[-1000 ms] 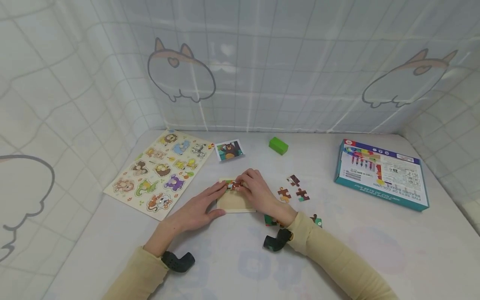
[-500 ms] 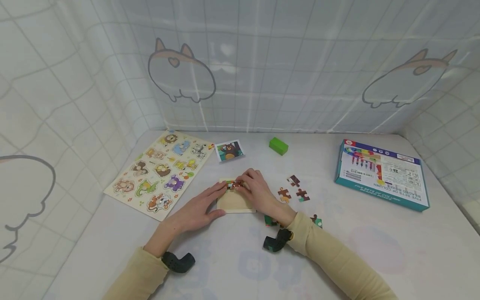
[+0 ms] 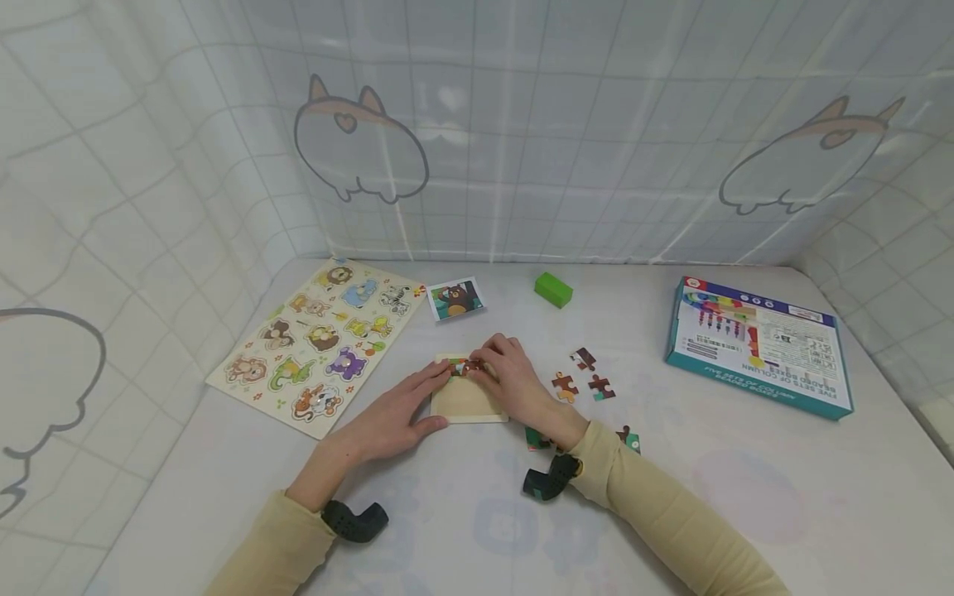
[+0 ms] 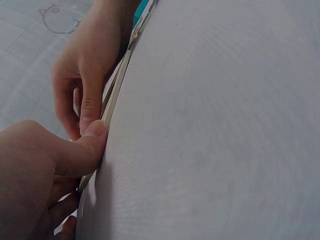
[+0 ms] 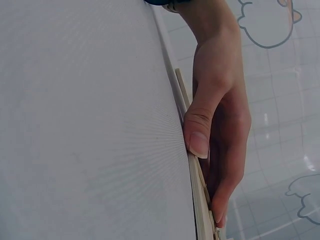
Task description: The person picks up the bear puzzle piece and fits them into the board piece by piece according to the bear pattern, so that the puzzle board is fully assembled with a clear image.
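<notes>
A small pale wooden puzzle tray lies on the table, with brown and green jigsaw pieces along its far side. My left hand holds the tray's left side, thumb at the near edge and fingers stretched along the frame towards the pieces. In the right wrist view the left thumb touches the tray's edge. My right hand pinches a brown jigsaw piece at the tray's far right part; its fingers hide most of that piece. In the left wrist view the right hand bends down over the tray.
Loose jigsaw pieces lie right of the tray, others partly under the right forearm. A bear picture card and a green block sit behind. An animal puzzle board lies left, a teal box right.
</notes>
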A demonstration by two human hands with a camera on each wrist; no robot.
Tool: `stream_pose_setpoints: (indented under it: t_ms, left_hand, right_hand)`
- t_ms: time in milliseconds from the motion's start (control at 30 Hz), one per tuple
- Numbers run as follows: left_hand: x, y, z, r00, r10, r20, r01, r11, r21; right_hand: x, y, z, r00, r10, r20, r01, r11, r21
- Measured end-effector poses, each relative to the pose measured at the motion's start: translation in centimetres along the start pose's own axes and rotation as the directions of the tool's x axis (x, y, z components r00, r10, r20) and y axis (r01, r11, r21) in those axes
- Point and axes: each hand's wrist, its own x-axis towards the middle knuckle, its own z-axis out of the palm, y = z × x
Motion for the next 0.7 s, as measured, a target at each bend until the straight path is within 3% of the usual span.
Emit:
stream_pose_setpoints:
  t_ms: [500,700]
  left_hand:
    - [-0.01,0.12,0.18,1.0,0.003,-0.009,-0.003,1.0,0.003]
    - [0.35,0.37,0.48,0.999,0.02,-0.025,-0.018,0.997,0.078]
  right_hand:
    - [-0.1,-0.29,0.02,1.0,0.002,-0.018,-0.002,1.0,-0.016]
    - [-0.05,-0.22,0.16,1.0,0.008,-0.03,-0.009,1.0,-0.02]
